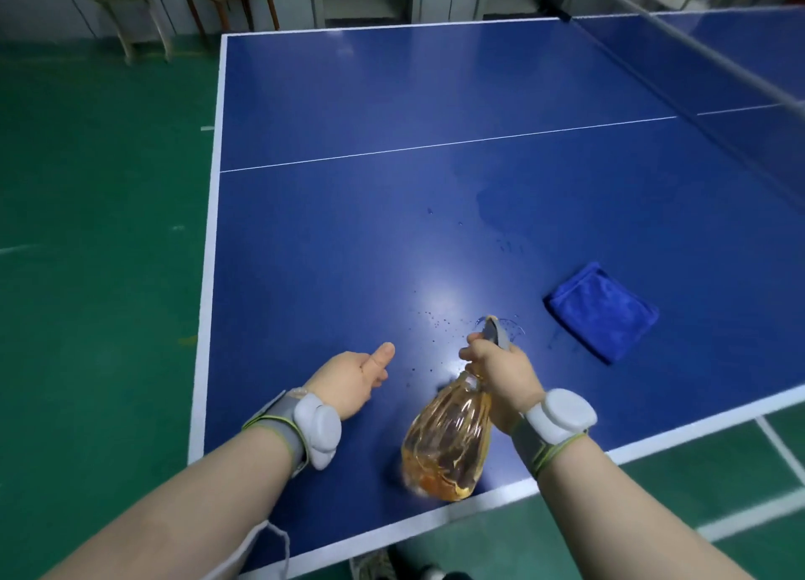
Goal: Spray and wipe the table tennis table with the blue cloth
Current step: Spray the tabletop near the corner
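My right hand (pixel 501 377) grips the neck and trigger of a clear spray bottle (pixel 448 444) of amber liquid, held tilted over the blue table tennis table (pixel 348 239) with the nozzle pointing away from me. Small droplets lie on the table just beyond the nozzle, and a wet patch shows farther out. A folded blue cloth (pixel 603 313) lies flat on the table to the right of the bottle, apart from both hands. My left hand (pixel 355 377) hovers over the near table with its fingers loosely curled, holding nothing.
The net (pixel 697 56) crosses the table at the upper right. The table's white edge runs along the left and near sides, with green floor (pixel 96 231) beyond. A wooden chair (pixel 228 0) and a pale stool (pixel 126 17) stand by the far wall.
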A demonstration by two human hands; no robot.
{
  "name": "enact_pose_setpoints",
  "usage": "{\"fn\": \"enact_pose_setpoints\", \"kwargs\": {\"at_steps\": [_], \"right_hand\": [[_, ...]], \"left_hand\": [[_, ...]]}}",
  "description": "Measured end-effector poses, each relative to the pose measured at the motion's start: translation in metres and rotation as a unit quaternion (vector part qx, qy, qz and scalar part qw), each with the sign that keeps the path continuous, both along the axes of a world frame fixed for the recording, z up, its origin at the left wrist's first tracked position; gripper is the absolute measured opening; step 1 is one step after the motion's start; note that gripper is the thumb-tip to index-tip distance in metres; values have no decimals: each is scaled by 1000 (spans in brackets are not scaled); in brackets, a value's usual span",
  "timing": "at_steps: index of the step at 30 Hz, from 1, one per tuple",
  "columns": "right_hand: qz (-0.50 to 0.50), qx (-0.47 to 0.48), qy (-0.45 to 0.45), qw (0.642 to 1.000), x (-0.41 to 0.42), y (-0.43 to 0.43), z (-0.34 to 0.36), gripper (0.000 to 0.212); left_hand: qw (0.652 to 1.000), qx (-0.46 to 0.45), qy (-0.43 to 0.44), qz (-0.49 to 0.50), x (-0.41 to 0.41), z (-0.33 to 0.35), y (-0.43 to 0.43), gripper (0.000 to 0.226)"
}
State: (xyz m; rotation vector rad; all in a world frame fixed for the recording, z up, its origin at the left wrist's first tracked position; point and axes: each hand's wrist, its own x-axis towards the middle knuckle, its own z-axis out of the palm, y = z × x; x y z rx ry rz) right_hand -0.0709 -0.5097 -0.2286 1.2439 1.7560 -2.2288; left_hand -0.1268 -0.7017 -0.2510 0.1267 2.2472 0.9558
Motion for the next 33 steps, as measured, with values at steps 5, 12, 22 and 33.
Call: {"fn": "enact_pose_setpoints", "kwargs": {"at_steps": [5, 12, 22, 33], "right_hand": [[-38, -4, -12, 999, 32, 24, 3, 18], [1, -1, -4, 1000, 80, 44, 0, 17], [350, 1, -42, 936, 121, -21, -9, 50], [329, 1, 21, 944, 97, -90, -14, 32]], "left_hand": [[1000, 9, 4, -29, 28, 1, 26, 60], [998, 28, -33, -51, 81, 1, 46, 59], [977, -17, -138, -160, 141, 9, 7, 64], [975, -33, -161, -150, 148, 0, -57, 55]]}}
